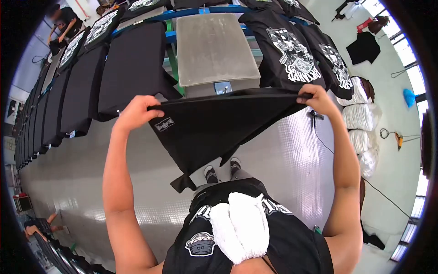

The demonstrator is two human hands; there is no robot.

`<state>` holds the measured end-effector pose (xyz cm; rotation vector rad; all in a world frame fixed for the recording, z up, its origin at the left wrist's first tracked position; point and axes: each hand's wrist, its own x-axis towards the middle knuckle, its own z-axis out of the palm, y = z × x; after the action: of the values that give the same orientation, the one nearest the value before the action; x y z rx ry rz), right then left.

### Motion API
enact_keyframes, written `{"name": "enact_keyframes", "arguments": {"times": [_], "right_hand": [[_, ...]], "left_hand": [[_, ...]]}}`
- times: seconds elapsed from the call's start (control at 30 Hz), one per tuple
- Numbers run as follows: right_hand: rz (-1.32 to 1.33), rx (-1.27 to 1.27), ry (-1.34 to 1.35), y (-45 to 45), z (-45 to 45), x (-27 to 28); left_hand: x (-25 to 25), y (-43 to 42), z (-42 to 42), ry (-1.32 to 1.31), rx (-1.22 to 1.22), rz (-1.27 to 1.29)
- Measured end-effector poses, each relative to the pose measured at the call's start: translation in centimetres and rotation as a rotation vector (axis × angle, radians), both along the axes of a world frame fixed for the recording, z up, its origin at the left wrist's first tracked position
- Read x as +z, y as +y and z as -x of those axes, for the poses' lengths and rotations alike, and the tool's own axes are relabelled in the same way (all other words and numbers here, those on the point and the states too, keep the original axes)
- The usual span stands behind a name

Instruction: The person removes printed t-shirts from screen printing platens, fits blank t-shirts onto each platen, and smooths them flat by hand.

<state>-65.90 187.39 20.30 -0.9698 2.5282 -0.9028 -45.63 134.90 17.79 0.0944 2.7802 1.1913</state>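
A black shirt (214, 123) hangs stretched between my two hands, with a small pale print near its left end. My left hand (140, 112) pinches its upper left corner, fingers closed on the fabric. At the upper right corner, my right hand (317, 98) grips the cloth the same way. Just beyond the shirt lies a bare grey platen (216, 48), its near edge close to the cloth. A plain black shirt covers the platen to the left (132, 64), and a printed black shirt (292, 55) lies on the one to the right.
More shirt-covered platens (82, 93) run down the left. White bundles (358, 116) and a corded tool (399, 140) are on the floor at right. A black cable (385, 196) crosses the floor. One person (68, 23) is at upper left, another (41, 226) at lower left.
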Motion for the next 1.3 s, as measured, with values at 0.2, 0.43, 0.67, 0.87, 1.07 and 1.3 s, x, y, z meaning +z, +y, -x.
{"name": "enact_keyframes", "arguments": {"times": [0.2,0.43,0.67,0.87,1.07,1.3], "right_hand": [[0.144,-0.070,0.103,1.7,0.2,-13.3],[0.274,-0.248,-0.176,-1.6,6.6,-23.8],[0.713,-0.331,-0.388,-5.3,19.4,-20.7],[0.560,-0.537,-0.601,-7.9,20.6,-27.8],[0.739,-0.415,-0.480,-11.9,28.7,-24.6],[0.600,-0.470,-0.307,-22.7,50.8,-21.7]], "left_hand": [[-8.9,0.1,-0.6,-0.075,0.094,0.048],[-20.1,-0.9,3.9,-0.076,0.388,-0.380],[-14.9,-2.3,15.2,0.166,0.653,-0.471],[-24.1,-2.2,18.5,0.017,0.739,-0.418],[-21.2,-5.8,27.3,0.228,0.828,-0.572],[-20.8,-20.0,52.1,0.247,0.660,-0.237]]}}
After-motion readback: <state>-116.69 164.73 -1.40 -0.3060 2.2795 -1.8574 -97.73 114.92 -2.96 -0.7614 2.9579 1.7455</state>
